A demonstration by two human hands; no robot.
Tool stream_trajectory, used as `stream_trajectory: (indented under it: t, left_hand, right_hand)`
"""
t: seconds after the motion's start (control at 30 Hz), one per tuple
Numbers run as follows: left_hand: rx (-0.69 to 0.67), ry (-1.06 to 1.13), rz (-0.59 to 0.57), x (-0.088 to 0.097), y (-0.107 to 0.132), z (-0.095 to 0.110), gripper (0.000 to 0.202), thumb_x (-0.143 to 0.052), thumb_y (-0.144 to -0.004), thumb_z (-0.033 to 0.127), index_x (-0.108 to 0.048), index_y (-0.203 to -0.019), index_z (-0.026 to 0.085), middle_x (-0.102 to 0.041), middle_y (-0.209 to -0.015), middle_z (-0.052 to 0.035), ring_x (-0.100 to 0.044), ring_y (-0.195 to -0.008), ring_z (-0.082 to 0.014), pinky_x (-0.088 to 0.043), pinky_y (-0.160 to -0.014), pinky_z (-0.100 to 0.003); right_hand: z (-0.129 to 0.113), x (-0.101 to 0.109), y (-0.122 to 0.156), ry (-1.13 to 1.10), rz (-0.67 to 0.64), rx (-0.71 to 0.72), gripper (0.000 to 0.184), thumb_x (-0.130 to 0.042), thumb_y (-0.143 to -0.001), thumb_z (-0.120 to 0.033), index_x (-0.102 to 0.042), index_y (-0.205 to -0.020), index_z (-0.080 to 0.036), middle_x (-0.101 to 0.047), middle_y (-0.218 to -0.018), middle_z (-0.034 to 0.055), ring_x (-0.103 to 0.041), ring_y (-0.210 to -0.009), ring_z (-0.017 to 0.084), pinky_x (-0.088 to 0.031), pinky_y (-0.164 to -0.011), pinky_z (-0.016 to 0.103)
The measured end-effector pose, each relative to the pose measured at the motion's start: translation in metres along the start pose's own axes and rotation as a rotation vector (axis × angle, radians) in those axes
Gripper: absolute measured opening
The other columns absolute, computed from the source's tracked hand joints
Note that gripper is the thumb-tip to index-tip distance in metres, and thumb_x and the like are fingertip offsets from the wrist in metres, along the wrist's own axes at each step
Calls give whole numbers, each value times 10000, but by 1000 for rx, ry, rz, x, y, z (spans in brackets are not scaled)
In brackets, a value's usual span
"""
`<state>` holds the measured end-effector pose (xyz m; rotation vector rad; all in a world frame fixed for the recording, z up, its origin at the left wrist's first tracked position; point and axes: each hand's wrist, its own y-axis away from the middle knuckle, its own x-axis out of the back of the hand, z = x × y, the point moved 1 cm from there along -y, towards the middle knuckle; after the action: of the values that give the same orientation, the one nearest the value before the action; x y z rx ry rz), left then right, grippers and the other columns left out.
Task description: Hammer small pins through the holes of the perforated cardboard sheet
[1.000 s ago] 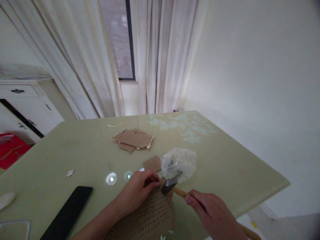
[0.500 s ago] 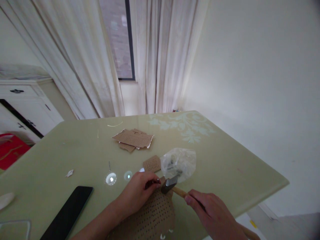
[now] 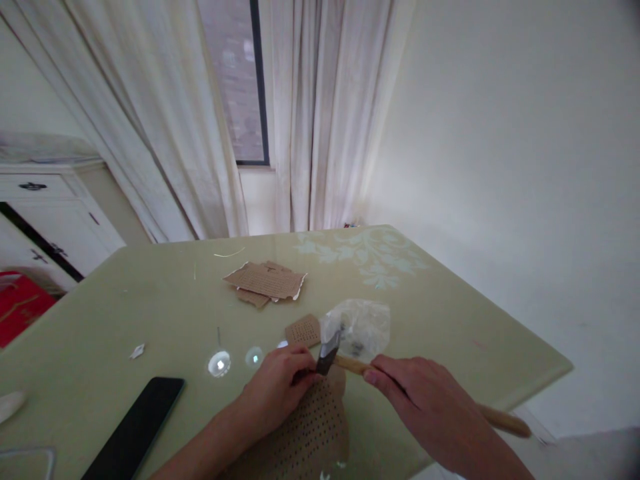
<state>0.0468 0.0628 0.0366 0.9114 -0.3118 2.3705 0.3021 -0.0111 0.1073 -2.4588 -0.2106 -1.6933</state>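
Note:
My right hand (image 3: 425,400) is wrapped round the wooden handle of a hammer (image 3: 353,364), whose dark metal head is right beside the fingertips of my left hand (image 3: 283,380). My left thumb and fingers are pinched together; whatever is between them is hidden or too small to make out. Under the left hand lies a brown cardboard piece (image 3: 313,433) with rows of small holes, partly covered by my forearm. Just beyond the hammer head rests a crumpled clear plastic bag (image 3: 367,327) with small dark things inside. A smaller punched cardboard piece (image 3: 303,329) lies beside the bag.
Torn cardboard pieces (image 3: 270,280) are stacked farther back on the pale green table (image 3: 165,307). At the left lie a black phone (image 3: 135,427) and a white scrap (image 3: 137,351). The table's right edge runs close past my right forearm; a wall (image 3: 500,200) stands beyond it.
The hammer head has shifted slightly up and left and is tilted more steeply. The rear end of its handle has risen into fuller view. My left hand stays nearly in place, still pinched.

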Motion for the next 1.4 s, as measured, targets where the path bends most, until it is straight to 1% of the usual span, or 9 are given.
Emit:
stream_trajectory:
  t: [0.43, 0.57, 0.73, 0.97, 1.13, 1.2, 1.27, 1.33, 1.4]
  left_hand:
    - [68, 10, -16, -4, 0, 1, 81, -729, -902, 262, -736, -837, 214, -716, -1005, -51, -662, -910, -232, -453, -804, -321]
    - [134, -2, -33, -2, 2, 6, 229, -846, -798, 320, -683, -924, 218, -667, -1026, -34, -612, -877, -227, -420, -757, -316]
    - [125, 50, -46, -3, 3, 6, 249, -822, -795, 277, -689, -1000, 229, -642, -1083, -36, -602, -903, -222, -431, -781, -313]
    - [131, 56, -42, -2, 2, 6, 274, -840, -794, 288, -708, -1025, 225, -638, -1092, -40, -604, -906, -221, -445, -788, -315]
    - [124, 88, -53, -1, 4, 10, 396, -843, -802, 269, -743, -1184, 244, -663, -1185, -57, -651, -929, -220, -482, -827, -319]
    - [86, 138, -33, 7, 5, 3, 449, -808, -844, 295, -720, -1283, 263, -686, -1216, -59, -678, -926, -208, -506, -826, -302]
    - [112, 66, 24, 23, 6, -13, 339, -723, -930, 376, -729, -1252, 271, -734, -1166, -45, -704, -922, -197, -519, -820, -279]
    - [257, -163, 101, 48, 8, -40, 257, -603, -1005, 451, -755, -1075, 255, -779, -1023, -32, -723, -906, -202, -512, -807, -274]
    - [427, -327, 163, 74, 10, -73, 279, -551, -1021, 408, -736, -949, 212, -785, -921, -70, -733, -882, -243, -490, -789, -314]
  right_hand:
    - [-3, -8, 3, -6, -11, -23, 485, -406, -1147, -522, -696, -841, -283, -791, -773, -12, -771, -739, 233, -412, -666, 320]
    - [-2, -10, 4, -22, 2, -43, 465, -411, -1151, -523, -701, -880, -282, -785, -781, -14, -772, -760, 233, -442, -694, 320]
    - [-3, -21, -1, 154, -80, -5, 367, -536, -1118, -441, -745, -870, -271, -819, -797, 15, -796, -770, 284, -431, -671, 335]
    - [-3, -26, 0, 48, -19, -33, 381, -502, -1127, -429, -745, -879, -271, -813, -794, 2, -783, -759, 241, -453, -681, 311]
    - [3, -32, 5, 27, -16, -44, 384, -501, -1115, -430, -751, -869, -274, -815, -796, 18, -785, -777, 256, -483, -708, 327]
    - [8, -30, 8, -50, 15, -60, 419, -448, -1131, -464, -732, -882, -282, -800, -782, 4, -777, -764, 244, -494, -715, 325]
    - [15, -28, 13, -123, 37, -72, 456, -413, -1137, -501, -708, -863, -287, -780, -751, -10, -763, -728, 228, -494, -696, 311]
    - [23, -29, 18, -168, 33, -75, 484, -400, -1136, -536, -697, -843, -290, -765, -723, -17, -749, -692, 214, -489, -666, 296]
    - [29, -32, 23, -191, 25, -84, 507, -397, -1129, -568, -696, -827, -291, -760, -709, -17, -746, -685, 212, -491, -659, 287]
